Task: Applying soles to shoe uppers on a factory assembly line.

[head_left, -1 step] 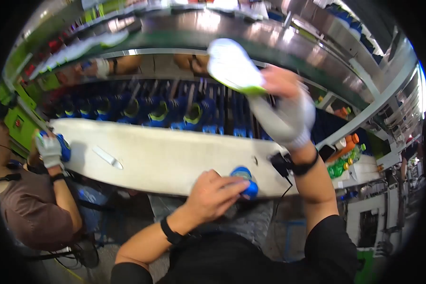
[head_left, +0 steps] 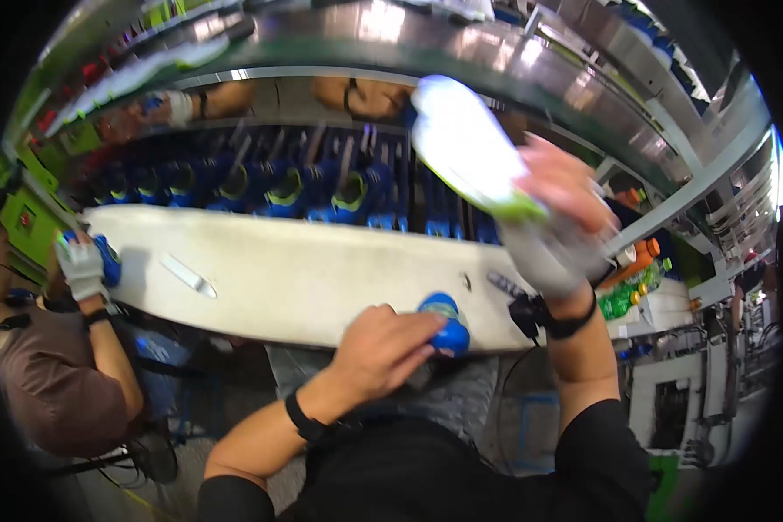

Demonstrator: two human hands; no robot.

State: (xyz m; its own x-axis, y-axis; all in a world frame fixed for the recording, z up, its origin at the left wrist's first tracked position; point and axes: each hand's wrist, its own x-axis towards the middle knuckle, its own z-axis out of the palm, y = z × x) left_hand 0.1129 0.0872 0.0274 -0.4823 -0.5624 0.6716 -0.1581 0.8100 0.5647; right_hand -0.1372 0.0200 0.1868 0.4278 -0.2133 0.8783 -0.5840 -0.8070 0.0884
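Note:
My left hand (head_left: 383, 348) is bare and rests at the near edge of the white worktop (head_left: 322, 270). Its fingers are closed against a rounded blue shoe (head_left: 446, 329) with a pale band across it; much of the shoe's shape cannot be made out. Raised over the right part of the worktop, my right hand (head_left: 565, 204) wears a pale glove that leaves the fingers bare. It grips a white shoe sole (head_left: 465, 135) by its lime-green end, the other end pointing up and left. Motion blurs this hand and the sole.
Behind the worktop stand several blue shoes (head_left: 287, 191) in a row, below a metal conveyor (head_left: 322, 52) carrying white soles (head_left: 139, 80). A flat pale tool (head_left: 189, 275) lies left. At right are bottles (head_left: 622, 300) and a metal bar (head_left: 696, 204). A co-worker (head_left: 56, 374) holds a blue shoe.
My right hand has moved to the right and slightly down with the sole. My left hand stays on the blue shoe; the whole view has shifted a little.

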